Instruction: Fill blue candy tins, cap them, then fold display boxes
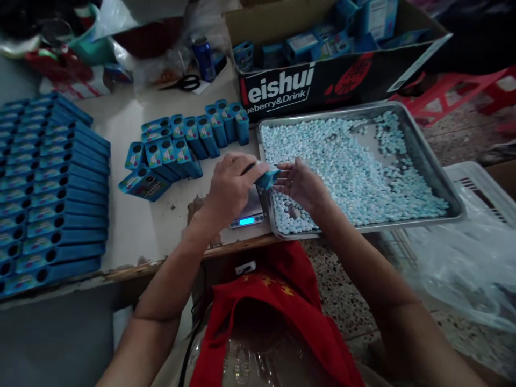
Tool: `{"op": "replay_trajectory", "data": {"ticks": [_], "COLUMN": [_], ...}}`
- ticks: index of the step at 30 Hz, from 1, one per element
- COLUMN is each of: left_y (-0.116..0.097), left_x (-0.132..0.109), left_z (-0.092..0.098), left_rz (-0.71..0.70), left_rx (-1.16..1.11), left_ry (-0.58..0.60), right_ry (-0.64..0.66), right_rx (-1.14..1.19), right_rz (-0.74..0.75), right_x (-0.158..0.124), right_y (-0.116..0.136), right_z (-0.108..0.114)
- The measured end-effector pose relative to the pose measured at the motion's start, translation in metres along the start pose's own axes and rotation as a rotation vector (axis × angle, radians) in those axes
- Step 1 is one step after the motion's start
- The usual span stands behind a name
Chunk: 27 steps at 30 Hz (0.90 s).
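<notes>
A small blue box (266,179) is gripped in my left hand (231,183), tilted over the near left rim of the metal tray (457,207). My right hand (304,185) is beside the box's lower end, palm turned toward it. Its fingers stretch out slightly cupped, with the thumb apart. Whether small candies lie in that palm, I cannot tell. Pale blue and white candy-like pellets (342,177) cover much of the tray. Below my left hand, a digital scale (246,221) with a lit blue display is partly hidden.
Several blue boxes (173,153) stand loosely on the table (124,226). Stacked rows of similar boxes (72,199) fill the left side. Behind the tray is a black carton (290,91) holding more boxes. Scissors (187,82) and a blue can (204,58) lie farther back.
</notes>
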State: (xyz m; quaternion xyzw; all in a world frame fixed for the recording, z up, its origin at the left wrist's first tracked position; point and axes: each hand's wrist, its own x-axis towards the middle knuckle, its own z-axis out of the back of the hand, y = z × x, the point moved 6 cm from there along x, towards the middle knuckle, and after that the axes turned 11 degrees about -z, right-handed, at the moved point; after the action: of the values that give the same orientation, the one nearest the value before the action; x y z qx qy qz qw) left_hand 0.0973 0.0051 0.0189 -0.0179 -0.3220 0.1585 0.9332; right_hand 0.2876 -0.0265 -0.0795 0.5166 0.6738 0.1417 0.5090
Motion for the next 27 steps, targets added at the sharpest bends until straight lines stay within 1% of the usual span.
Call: {"op": "replay_trajectory", "data": {"ticks": [1, 3, 5, 7, 10, 13, 15, 18, 19, 21, 23, 25, 27], "left_y": [-0.005, -0.011, -0.011, -0.008, -0.007, -0.009, -0.008, 0.001, 0.003, 0.004, -0.002, -0.009, -0.014], "left_x": [0.012, 0.031, 0.041, 0.044, 0.042, 0.037, 0.033, 0.025, 0.022, 0.016, 0.013, 0.013, 0.015], "left_z": [-0.002, -0.011, -0.022, -0.030, -0.031, -0.027, -0.031, -0.040, -0.041, -0.036, -0.027, -0.021, -0.022], "left_rz": [-0.053, -0.111, -0.130, -0.112, -0.057, -0.014, 0.028, 0.124, 0.157, 0.198, 0.184, 0.148, 0.118], "left_rx": [0.032, 0.058, 0.072, 0.086, 0.091, 0.084, 0.070, 0.024, 0.010, -0.008, -0.017, -0.025, -0.024], "left_ry": [0.010, 0.036, 0.061, 0.059, 0.003, -0.074, -0.080, -0.058, -0.062, -0.082, -0.095, -0.077, -0.050], "right_ry": [0.028, 0.050, 0.038, 0.022, 0.043, 0.058, 0.038, -0.002, -0.003, 0.018, 0.043, 0.062, 0.067], "right_rx": [0.088, 0.242, 0.354, 0.424, 0.480, 0.505, 0.526, 0.554, 0.552, 0.535, 0.507, 0.470, 0.433], "right_rz": [-0.056, -0.109, -0.157, -0.209, -0.252, -0.249, -0.238, -0.218, -0.216, -0.217, -0.218, -0.213, -0.207], "right_x": [0.004, 0.009, 0.010, 0.010, 0.010, 0.012, 0.012, 0.013, 0.014, 0.014, 0.015, 0.015, 0.014], "right_y": [-0.003, -0.004, -0.004, -0.005, -0.007, -0.008, -0.010, -0.013, -0.014, -0.016, -0.017, -0.016, -0.016], "right_z": [-0.002, -0.003, 0.000, 0.003, 0.005, 0.005, 0.006, 0.008, 0.007, 0.005, 0.002, -0.001, -0.002]}}
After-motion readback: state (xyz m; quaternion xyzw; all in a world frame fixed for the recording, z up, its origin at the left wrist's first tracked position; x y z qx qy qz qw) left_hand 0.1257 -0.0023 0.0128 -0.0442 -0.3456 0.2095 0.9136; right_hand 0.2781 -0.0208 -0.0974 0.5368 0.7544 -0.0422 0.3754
